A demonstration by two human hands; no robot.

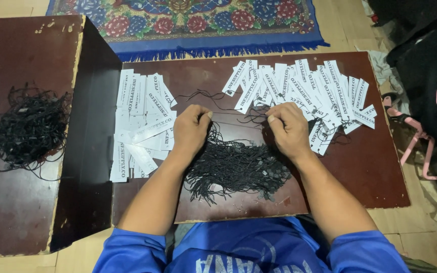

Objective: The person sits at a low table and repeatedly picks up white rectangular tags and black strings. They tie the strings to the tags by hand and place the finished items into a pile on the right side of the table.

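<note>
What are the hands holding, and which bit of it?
Both hands, the left hand and the right hand, pinch a thin black string stretched between them, each near one end. The exact grip is too small to see.

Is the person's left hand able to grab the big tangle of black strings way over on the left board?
Probably yes. The left hand sits at the middle pile; nothing blocks the way to the black string tangle, though it lies on a separate, raised board.

Glossy dark wooden board [360,167], chipped at its edges, under matt white paper tags [299,86], thin black cord loops [236,167] and a woven floral rug [188,20] beyond.
</note>
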